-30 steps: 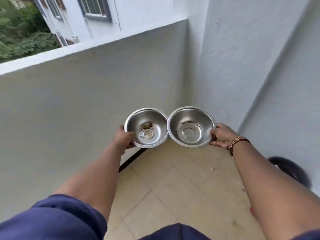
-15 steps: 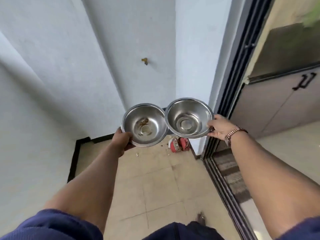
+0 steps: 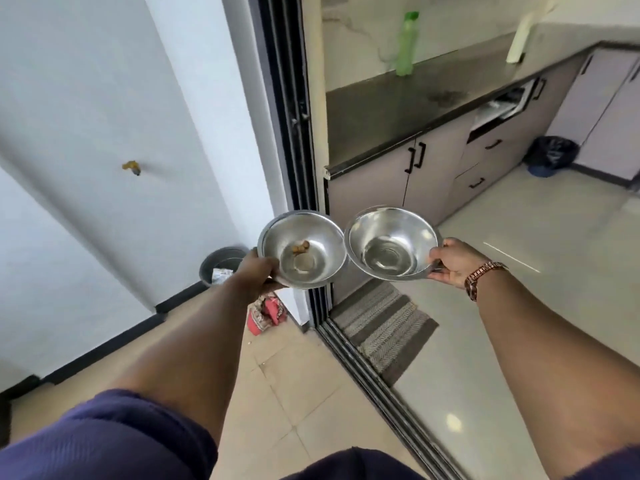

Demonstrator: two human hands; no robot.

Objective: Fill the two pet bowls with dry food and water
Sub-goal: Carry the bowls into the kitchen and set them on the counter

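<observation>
I hold two shiny steel pet bowls side by side at arm's length, rims nearly touching. My left hand (image 3: pixel 255 271) grips the left bowl (image 3: pixel 313 237) by its near-left rim; a few brown kibble pieces (image 3: pixel 300 247) lie at its bottom. My right hand (image 3: pixel 452 263), with a watch on the wrist, grips the right bowl (image 3: pixel 398 233) by its right rim; that bowl holds nothing solid. A green bottle (image 3: pixel 406 43) stands on the dark kitchen counter (image 3: pixel 398 109) beyond the doorway.
A black sliding-door frame (image 3: pixel 291 116) and its floor track (image 3: pixel 388 393) separate the tiled balcony from the kitchen. A striped mat (image 3: pixel 384 327) lies just inside. A grey bucket (image 3: pixel 221 263), a red bag (image 3: pixel 266 313) and a wall tap (image 3: pixel 132 167) are on the left.
The view has swung right, from the balcony corner to the doorway and kitchen. Both hands keep hold of the bowls in the same side-by-side position.
</observation>
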